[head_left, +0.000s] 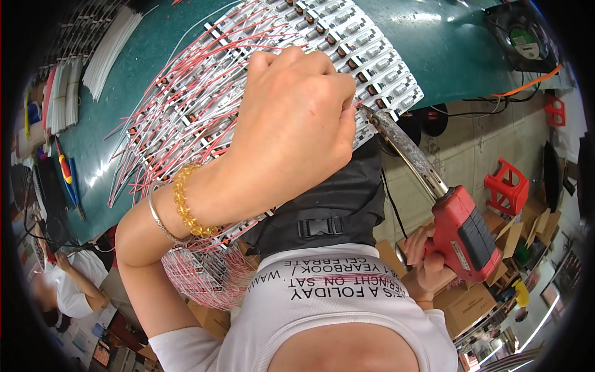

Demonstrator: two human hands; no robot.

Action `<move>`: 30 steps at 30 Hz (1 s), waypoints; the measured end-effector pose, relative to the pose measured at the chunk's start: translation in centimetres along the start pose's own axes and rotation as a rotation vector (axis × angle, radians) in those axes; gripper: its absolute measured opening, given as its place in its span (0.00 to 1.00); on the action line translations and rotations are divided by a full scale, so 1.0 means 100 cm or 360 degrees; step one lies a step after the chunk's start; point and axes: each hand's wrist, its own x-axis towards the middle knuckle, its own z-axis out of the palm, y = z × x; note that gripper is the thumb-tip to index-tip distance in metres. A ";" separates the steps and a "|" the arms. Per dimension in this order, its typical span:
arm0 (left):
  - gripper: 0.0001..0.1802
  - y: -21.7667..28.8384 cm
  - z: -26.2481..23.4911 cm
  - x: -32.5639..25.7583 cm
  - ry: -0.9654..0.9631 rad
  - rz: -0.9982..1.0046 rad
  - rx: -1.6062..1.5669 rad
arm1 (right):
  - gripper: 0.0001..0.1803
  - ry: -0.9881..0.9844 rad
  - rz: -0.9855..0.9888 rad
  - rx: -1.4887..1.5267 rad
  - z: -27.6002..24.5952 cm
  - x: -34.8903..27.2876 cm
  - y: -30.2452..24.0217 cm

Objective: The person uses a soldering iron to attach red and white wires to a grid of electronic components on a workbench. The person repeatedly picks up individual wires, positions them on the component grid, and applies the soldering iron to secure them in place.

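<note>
My left hand [297, 118], wearing a yellow bead bracelet and a silver bangle, reaches over a panel of small white circuit boards [387, 71]. Its fingers are closed, and a bit of red wire shows at the fingertips; most of the grip is hidden behind the hand. In my right hand [427, 260] is a red and black soldering gun [466, 235], gripped by its handle. Its dark, worn tip points up-left, close to the left fingertips at the panel's edge. Many thin red and white wires [180, 93] fan out leftward across the boards.
A green mat [102, 198] covers the table. Bundles of white wires [111, 53] and a red-yellow handled tool [65, 167] lie left; a black fan [524, 40] stands far right. Below are wired boards [204, 273] and a red stool [507, 186]. Another person [80, 279] sits left.
</note>
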 end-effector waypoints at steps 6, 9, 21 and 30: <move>0.07 -0.001 0.000 -0.001 0.0013 0.0003 -0.0009 | 0.42 -0.0065 -0.0240 0.0137 -0.023 -0.007 0.025; 0.07 -0.001 0.000 -0.001 0.0029 0.0011 -0.0010 | 0.44 -0.0040 -0.0090 0.0078 -0.024 -0.008 0.016; 0.05 -0.001 -0.003 -0.005 0.0282 0.0246 -0.0121 | 0.46 -0.0047 -0.0057 0.0113 -0.018 -0.004 0.010; 0.06 0.007 0.010 -0.011 0.0097 0.0155 -0.0108 | 0.43 0.0021 -0.0055 0.0055 -0.015 -0.010 0.007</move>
